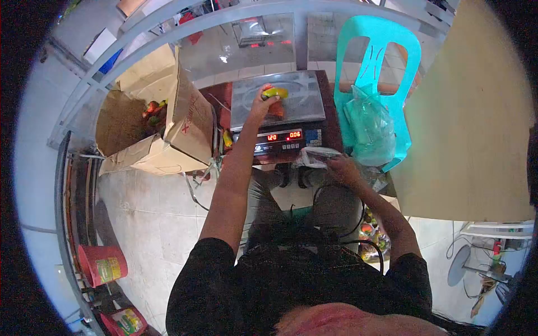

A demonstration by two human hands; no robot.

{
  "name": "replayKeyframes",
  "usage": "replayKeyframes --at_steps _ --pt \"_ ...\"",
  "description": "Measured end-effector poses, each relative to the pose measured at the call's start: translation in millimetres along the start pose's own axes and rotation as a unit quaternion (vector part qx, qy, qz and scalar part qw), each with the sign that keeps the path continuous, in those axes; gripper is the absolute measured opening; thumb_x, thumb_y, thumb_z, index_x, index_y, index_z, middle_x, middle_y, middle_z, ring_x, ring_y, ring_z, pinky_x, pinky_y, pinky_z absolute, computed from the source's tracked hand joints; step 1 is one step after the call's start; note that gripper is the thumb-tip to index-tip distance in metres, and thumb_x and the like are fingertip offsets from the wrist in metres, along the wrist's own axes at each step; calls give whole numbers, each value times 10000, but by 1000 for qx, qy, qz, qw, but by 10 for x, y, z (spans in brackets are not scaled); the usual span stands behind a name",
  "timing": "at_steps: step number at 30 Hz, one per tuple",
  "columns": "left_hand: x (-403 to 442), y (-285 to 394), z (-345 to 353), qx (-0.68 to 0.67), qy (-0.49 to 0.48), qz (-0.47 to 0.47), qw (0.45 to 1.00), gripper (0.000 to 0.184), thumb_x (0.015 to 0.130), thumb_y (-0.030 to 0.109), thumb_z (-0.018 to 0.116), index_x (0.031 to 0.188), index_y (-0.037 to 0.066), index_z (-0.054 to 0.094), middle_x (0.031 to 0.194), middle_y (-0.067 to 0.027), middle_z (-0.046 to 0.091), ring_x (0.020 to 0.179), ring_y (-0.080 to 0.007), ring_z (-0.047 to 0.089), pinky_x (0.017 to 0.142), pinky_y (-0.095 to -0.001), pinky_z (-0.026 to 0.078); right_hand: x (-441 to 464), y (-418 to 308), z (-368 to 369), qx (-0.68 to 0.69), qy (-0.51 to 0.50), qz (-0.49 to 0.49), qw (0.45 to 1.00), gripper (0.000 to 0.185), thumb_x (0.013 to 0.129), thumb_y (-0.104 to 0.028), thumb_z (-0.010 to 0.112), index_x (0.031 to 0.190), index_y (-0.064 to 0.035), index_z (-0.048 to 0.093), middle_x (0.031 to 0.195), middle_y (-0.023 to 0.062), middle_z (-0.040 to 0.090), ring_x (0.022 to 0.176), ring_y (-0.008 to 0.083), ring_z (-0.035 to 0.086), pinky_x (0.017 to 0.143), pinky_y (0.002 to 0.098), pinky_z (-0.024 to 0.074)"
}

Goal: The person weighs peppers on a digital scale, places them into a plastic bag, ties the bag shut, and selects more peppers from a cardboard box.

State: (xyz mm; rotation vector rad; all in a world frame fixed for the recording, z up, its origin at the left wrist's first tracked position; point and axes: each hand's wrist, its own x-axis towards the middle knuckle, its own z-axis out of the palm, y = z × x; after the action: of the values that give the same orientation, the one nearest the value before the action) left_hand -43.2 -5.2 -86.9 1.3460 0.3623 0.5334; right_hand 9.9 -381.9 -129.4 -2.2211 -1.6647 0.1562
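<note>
My left hand (265, 102) is over the metal pan of a digital scale (307, 107), its fingers wrapped round yellow-green and red peppers (276, 93). Red digits glow on the scale's front display (280, 136). To the right, just below the scale's front edge, my right hand (343, 169) grips the edge of a clear plastic bag (316, 157). Another yellow pepper (227, 138) lies beside the scale's left side.
An open cardboard box (190, 131) with red and green peppers stands at the left. A turquoise chair (413, 56) at the right bears green plastic bags (370, 126). Red containers (102, 264) are at the lower left. A bag of peppers (375, 242) sits beside my right leg.
</note>
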Motion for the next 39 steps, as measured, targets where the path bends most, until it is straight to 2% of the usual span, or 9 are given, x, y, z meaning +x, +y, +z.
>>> replayKeyframes --at_steps 7,13,22,26,28,31,35,36,39 --pt "-54 -119 -375 205 48 10 978 645 736 164 764 1310 67 486 1070 -107 637 946 -185 614 809 -305 500 31 -66 -94 20 5 6 1000 297 808 -209 592 1079 -91 624 854 162 608 869 358 587 827 491 449" --pt "60 -294 -316 375 116 38 919 708 682 406 771 1244 54 524 1054 -206 644 967 -318 635 818 -409 502 80 -241 -244 -4 -52 59 997 325 833 -210 577 1140 -110 615 945 164 635 938 352 593 871 497 442" --pt "-154 -253 -321 452 214 -24 866 759 713 425 745 1231 -63 484 1021 -229 644 1102 -339 566 927 -419 452 77 -57 -23 -5 -71 37 997 353 853 -216 556 1199 -146 582 942 166 630 942 355 590 880 480 438" --pt "-82 -399 -534 302 165 -101 933 530 810 338 688 1130 -56 537 864 -194 678 869 -281 663 737 -386 546 78 -147 -107 -42 -53 25 997 367 849 -210 558 1213 -159 572 928 169 632 936 355 592 855 482 451" --pt "-388 289 -219 137 123 -196 963 423 844 303 663 1060 -47 566 773 -171 682 709 -239 688 613 -354 573 97 -247 -320 -34 -105 45 993 390 846 -208 559 1234 -173 560 930 164 633 934 355 594 841 484 458" --pt "-336 -23 -404 20 81 -133 988 373 845 292 668 995 -35 569 716 -140 678 542 -209 663 479 -322 557 111 -91 -50 -53 -87 39 994 402 852 -220 556 1253 -184 550 960 153 637 936 351 597 835 490 462" --pt "-88 -530 -546 204 167 -97 960 456 780 317 723 1008 -51 580 788 -162 689 619 -230 681 510 -353 559 35 27 55 -59 -1 -10 998 279 893 -314 542 1090 -139 632 929 152 645 841 349 626 817 494 472" --pt "-321 -120 -292 78 161 -145 973 534 720 349 757 1015 -62 585 868 -200 686 767 -285 689 645 -391 562 50 -61 11 -82 8 -11 997 267 893 -319 544 1057 -133 643 922 151 643 848 348 622 807 492 475" --pt "-70 -334 -370 293 162 -108 936 584 695 370 766 1027 -70 572 958 -235 664 899 -347 657 772 -412 528 89 -108 8 -78 -18 14 997 238 872 -316 571 984 -123 652 924 149 643 889 341 616 802 482 483"
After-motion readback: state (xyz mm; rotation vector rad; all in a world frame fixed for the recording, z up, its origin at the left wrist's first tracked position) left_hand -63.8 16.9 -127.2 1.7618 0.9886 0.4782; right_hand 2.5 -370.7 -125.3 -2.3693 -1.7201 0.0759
